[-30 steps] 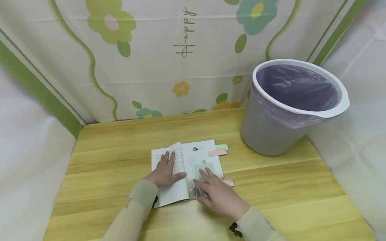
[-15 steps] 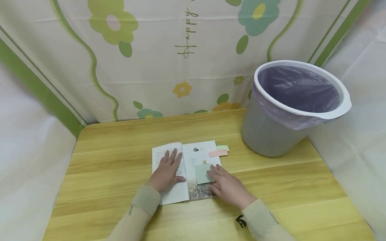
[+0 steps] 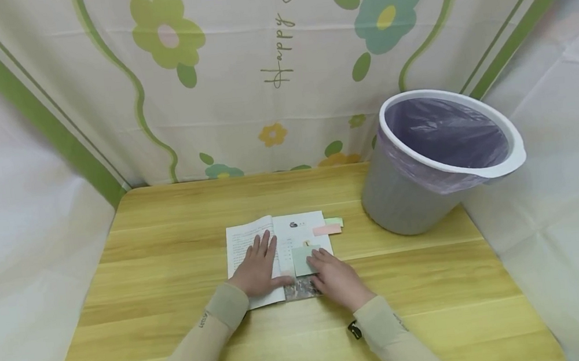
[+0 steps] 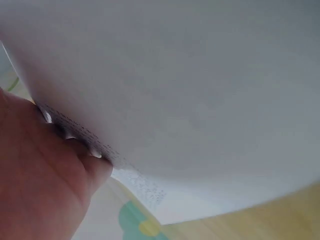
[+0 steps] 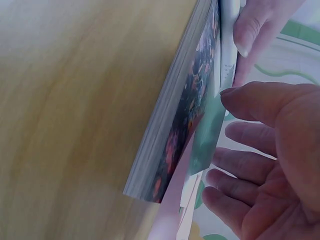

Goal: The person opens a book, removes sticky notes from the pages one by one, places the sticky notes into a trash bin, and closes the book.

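Observation:
A book (image 3: 298, 225) lies spread on the table, its left page slightly curved up near the spine. My left hand (image 3: 258, 269) presses on that page with straight fingers, the thumb reaching across the spine onto the right page. On the right page is a square pale green sticky note (image 3: 302, 260). The fingertips of my right hand (image 3: 338, 277) rest at the note's right edge. The right wrist view shows the green note (image 5: 207, 135) beside the thumb, with the other fingers loosely bent. In the left wrist view, the white page (image 4: 165, 100) covers much of the scene.
A pink tab (image 3: 327, 230) and a green tab (image 3: 334, 221) stick out past the book's right edge. At the back right of the wooden table (image 3: 166, 210) stands a grey bin (image 3: 400, 193) with a purple liner. A flowered curtain (image 3: 239, 92) hangs behind.
My left hand has shifted toward the spine and nearer me. My right hand has moved right from across the green note to its right edge, uncovering more of it.

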### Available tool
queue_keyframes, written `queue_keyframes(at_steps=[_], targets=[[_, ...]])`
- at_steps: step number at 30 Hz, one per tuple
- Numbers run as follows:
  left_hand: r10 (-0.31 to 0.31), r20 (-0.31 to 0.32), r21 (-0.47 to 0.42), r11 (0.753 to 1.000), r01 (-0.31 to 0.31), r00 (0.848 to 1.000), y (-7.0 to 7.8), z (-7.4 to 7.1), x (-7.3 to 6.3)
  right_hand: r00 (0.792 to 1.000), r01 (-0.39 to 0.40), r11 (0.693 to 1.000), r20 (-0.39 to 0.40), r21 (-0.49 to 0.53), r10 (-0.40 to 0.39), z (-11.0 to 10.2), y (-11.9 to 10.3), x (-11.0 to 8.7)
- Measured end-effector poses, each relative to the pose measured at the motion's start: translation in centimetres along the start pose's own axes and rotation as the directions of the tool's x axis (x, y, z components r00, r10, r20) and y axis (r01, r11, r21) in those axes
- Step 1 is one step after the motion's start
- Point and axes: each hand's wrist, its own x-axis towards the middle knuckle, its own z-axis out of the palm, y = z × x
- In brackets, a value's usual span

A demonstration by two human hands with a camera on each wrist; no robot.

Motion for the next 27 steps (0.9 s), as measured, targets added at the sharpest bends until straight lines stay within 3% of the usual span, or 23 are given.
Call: queue_keyframes(at_steps=[4,11,27], targets=[[-0.015,0.010,-0.026,1.000,0.015,1.000,-0.3,0.3,0.0,1.000,0.001,1.000,0.004,-0.029,-0.001,0.2,-0.2,0.2],[-0.029,0.074,-0.053,0.998,0.033,0.997,-0.5,-0.5,-0.2,0.998,0.050,0.997,-0.028,-0.056,-0.052,0.2,-0.6,0.6],[-0.042,0.105,-0.001,0.999,0.043,0.994,0.2,-1.3,-0.6,0.997,0.073,0.992,-0.032,-0.106,-0.077,1.0,-0.9,1.1]])
